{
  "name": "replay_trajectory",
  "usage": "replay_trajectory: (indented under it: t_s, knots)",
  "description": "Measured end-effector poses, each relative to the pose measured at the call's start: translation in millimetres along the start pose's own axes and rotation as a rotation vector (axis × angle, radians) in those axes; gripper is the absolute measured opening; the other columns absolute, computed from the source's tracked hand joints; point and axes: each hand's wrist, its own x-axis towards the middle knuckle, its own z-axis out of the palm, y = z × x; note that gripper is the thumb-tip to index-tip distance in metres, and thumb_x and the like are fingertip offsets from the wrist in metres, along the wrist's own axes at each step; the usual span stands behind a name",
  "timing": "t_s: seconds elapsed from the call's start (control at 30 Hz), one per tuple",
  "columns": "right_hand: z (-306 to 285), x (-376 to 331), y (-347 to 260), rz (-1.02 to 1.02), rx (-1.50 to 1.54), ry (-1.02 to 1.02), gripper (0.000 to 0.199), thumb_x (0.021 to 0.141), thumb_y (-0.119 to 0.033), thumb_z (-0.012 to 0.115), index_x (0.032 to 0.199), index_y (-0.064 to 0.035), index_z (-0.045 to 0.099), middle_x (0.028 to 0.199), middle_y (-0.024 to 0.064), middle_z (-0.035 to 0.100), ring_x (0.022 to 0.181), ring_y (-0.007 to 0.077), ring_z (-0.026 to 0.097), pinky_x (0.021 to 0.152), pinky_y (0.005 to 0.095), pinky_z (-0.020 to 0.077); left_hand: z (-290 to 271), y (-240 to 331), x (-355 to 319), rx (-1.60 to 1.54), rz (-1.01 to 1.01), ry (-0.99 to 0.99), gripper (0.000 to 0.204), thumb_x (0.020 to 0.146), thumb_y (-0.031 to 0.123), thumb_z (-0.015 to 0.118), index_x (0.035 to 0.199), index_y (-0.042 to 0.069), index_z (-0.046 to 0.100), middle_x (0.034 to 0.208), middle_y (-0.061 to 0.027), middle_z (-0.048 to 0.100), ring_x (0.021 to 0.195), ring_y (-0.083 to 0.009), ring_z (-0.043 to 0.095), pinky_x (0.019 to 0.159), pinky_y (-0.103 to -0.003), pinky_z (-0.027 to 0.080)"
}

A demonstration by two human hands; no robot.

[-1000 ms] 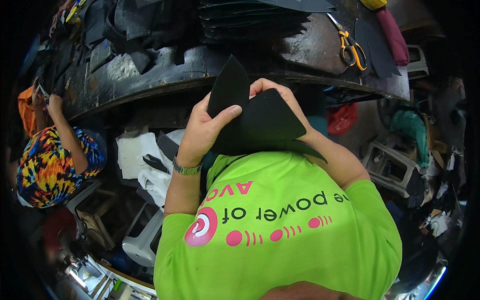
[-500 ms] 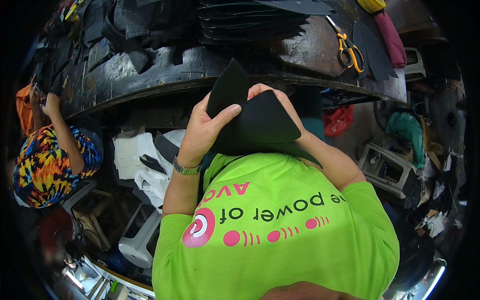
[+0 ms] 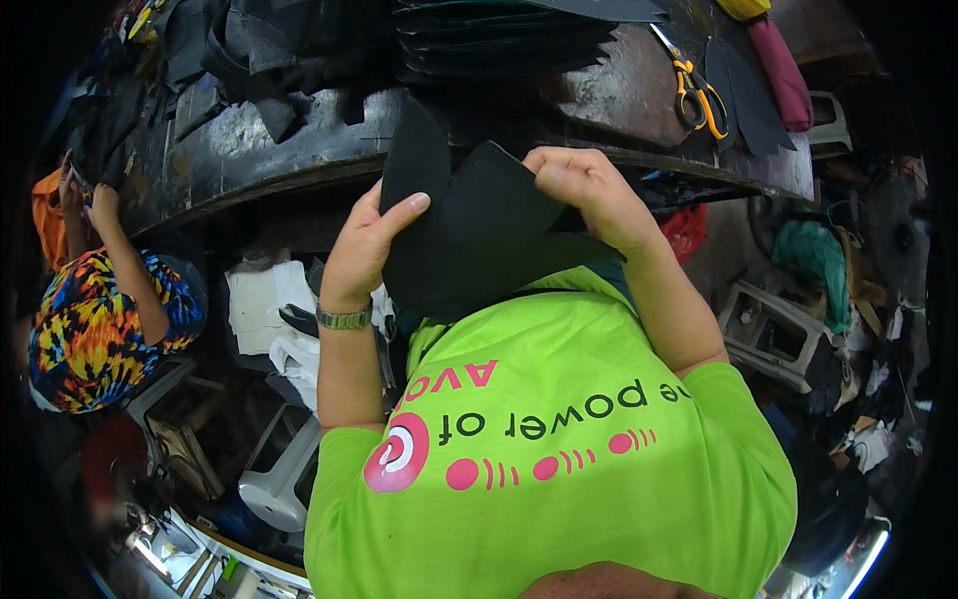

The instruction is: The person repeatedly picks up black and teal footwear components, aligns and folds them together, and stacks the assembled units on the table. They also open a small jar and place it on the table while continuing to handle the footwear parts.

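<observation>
My left hand (image 3: 361, 248) grips the left side of a black sheet piece (image 3: 474, 235), its thumb lying flat on top and its other fingers hidden behind. The piece is flexible, with curved pointed lobes. It may be more than one layer; I cannot tell. At its upper right edge my right hand (image 3: 591, 195) is closed with the fingers curled in, pinching the edge. Both hands hold the black material in front of my green shirt, just short of the table edge. A watch (image 3: 342, 319) is on my left wrist.
On the dark table (image 3: 329, 140) are a stack of black sheets (image 3: 504, 40), orange-handled scissors (image 3: 699, 95) and black scraps (image 3: 264, 60). A person in a colourful top (image 3: 105, 324) works at the left. Stools (image 3: 768, 334) and a red bag (image 3: 684, 232) stand below.
Both hands have moved apart, the left one leftward and the right one to the right and slightly up. The black piece has shifted left and spread wider.
</observation>
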Motion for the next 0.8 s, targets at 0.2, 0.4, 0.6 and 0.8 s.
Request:
replay_trajectory:
  t_s: [0.2, 0.4, 0.6, 0.8]
  knots:
    - [2.7, 1.2, 1.0, -0.014, 0.272, 0.195, 0.016, 0.094, -0.014, 0.067, 0.099, 0.0012, 0.071, 0.086, 0.0025, 0.072, 0.075, 0.0061, 0.065, 0.071, 0.0218, 0.0531, -17.8, -27.5, 7.9, -0.789, 0.031, -0.329, 0.072, 0.098, 0.055, 0.055, 0.145, 0.0, 0.046, 0.142, -0.0194, 0.055, 0.128, -0.0284, 0.056, 0.104, -0.044, 0.049]
    - [1.0, 11.7, -0.7, -0.1, 0.472, 0.288, 0.017, 0.096, -0.011, 0.063, 0.104, 0.0034, 0.068, 0.096, 0.0073, 0.073, 0.08, 0.009, 0.068, 0.075, 0.0237, 0.0548, 12.5, -81.5, -1.3, -0.614, 0.216, -0.603, 0.078, 0.091, 0.052, 0.064, 0.151, 0.009, 0.04, 0.154, -0.0142, 0.042, 0.142, -0.0325, 0.04, 0.116, -0.048, 0.034]
    - [10.9, 10.7, 6.2, -0.149, 0.371, 0.239, 0.018, 0.098, -0.012, 0.062, 0.104, 0.0025, 0.068, 0.098, 0.0052, 0.072, 0.087, 0.0074, 0.065, 0.081, 0.0238, 0.0525, 21.9, -92.0, -10.8, -0.144, 0.185, -0.293, 0.061, 0.092, 0.027, 0.068, 0.144, 0.004, 0.048, 0.14, -0.0131, 0.056, 0.129, -0.0289, 0.053, 0.11, -0.047, 0.042]
    - [7.3, -2.7, 13.2, -0.18, 0.23, 0.16, 0.024, 0.099, -0.016, 0.063, 0.113, 0.0024, 0.068, 0.099, 0.002, 0.071, 0.09, 0.0059, 0.062, 0.083, 0.0225, 0.05, 40.2, -88.0, -15.4, 0.531, 0.542, 0.199, 0.025, 0.092, 0.006, 0.07, 0.116, -0.003, 0.069, 0.112, -0.0098, 0.072, 0.098, -0.0178, 0.069, 0.09, -0.03, 0.053]
